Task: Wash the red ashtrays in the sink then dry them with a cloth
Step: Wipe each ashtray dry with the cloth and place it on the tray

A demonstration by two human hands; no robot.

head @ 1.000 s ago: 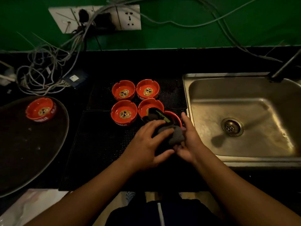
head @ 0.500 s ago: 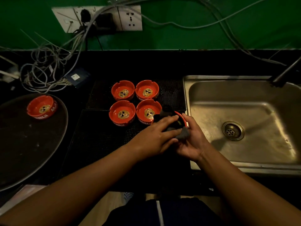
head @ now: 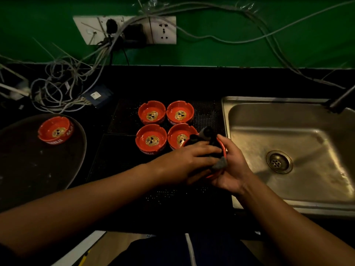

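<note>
cloth (head: 219,165) pressed into a red ashtray (head: 224,149) just left of the sink (head: 299,205)
right hand (head: 231,169) curls round the ashtray's rim above the black mat (head: 119,166); left hand (head: 184,160) lies flat-fingered on the cloth. four more ashtrays (head: 151,140) sit just left of it on the mat.

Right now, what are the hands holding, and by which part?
Right hand grips a red ashtray by its outer rim, thumb over the far edge. Left hand presses a dark cloth into its bowl with flat fingers.
</note>
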